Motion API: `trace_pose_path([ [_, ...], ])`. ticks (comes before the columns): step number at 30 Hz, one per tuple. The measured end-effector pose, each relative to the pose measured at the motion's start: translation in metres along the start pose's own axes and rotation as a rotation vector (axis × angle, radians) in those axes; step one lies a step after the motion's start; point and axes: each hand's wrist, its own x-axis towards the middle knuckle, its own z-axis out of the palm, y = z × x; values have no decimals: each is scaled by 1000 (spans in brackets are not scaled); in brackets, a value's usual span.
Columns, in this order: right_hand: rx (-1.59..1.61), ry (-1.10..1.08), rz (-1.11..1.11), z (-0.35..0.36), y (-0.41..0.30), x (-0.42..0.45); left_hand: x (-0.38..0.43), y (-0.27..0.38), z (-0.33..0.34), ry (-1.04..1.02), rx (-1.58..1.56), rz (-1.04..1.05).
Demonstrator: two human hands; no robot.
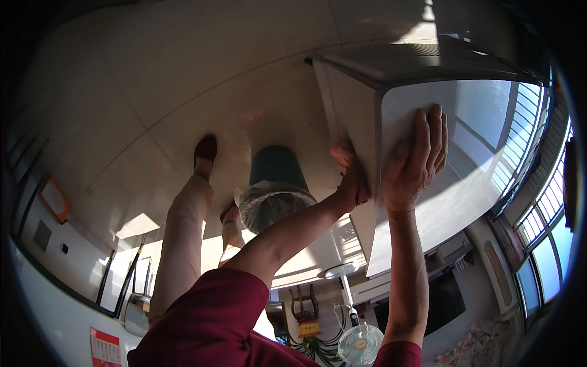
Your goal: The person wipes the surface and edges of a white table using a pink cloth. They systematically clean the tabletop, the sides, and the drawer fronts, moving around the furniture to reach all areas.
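Observation:
My right hand [415,158] lies flat on the glossy top of a large white box-shaped appliance [424,222] with rounded grey edging. Its fingers reach away from me, and nothing shows under the palm. My left hand [347,165] is low against the appliance's white side, in shadow, its fingers bent. A dark reddish-brown patch shows beside it; I cannot tell whether the hand holds something. Just left of that forearm, a green plastic waste bin [277,167] stands on the floor, a clear liner [261,202] folded over its rim. My forearm partly covers the bin's mouth.
A dark red shoe [206,149] is on the tiled floor [174,91] left of the bin. At far left is a white table [50,305] with a black edge, bearing a red-and-white printed sheet [105,346]. An electric fan [360,344] and wooden chair [303,303] stand beyond.

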Motion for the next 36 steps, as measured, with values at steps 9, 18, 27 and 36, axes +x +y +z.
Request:
trace_pose_path([
  [9,23,-17,17,-2,-2,-1,-33,106,70,-166,-285,243],
  [18,-10,-30,-3,-5,-5,5,-106,159,115,-99,-49,389],
  [27,-28,-46,-36,-4,-4,3,-18,64,6,-127,-46,242],
  [36,25,22,-67,4,2,3,54,228,25,-16,-231,427],
])
